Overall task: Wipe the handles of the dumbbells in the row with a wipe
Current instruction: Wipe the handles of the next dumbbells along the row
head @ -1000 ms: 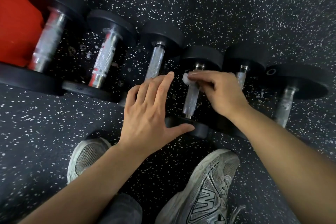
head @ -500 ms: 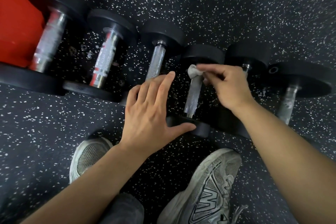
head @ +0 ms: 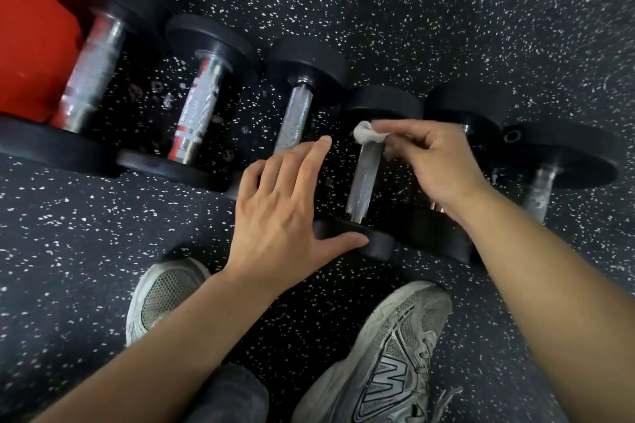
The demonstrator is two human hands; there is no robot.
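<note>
Pinching wipe (head: 368, 135) atop handle (head: 365, 178) running away from viewer.

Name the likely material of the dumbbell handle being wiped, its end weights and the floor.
Handle: probably chromed steel, shiny silver with knurled texture. End weights: seemingly rubber-coated, matte black. Floor: likely rubber matting, dark with white flecks.

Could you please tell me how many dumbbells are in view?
6, in one row, left to right: first, second, third, fourth under the wipe, fifth behind the right hand, sixth.
</note>
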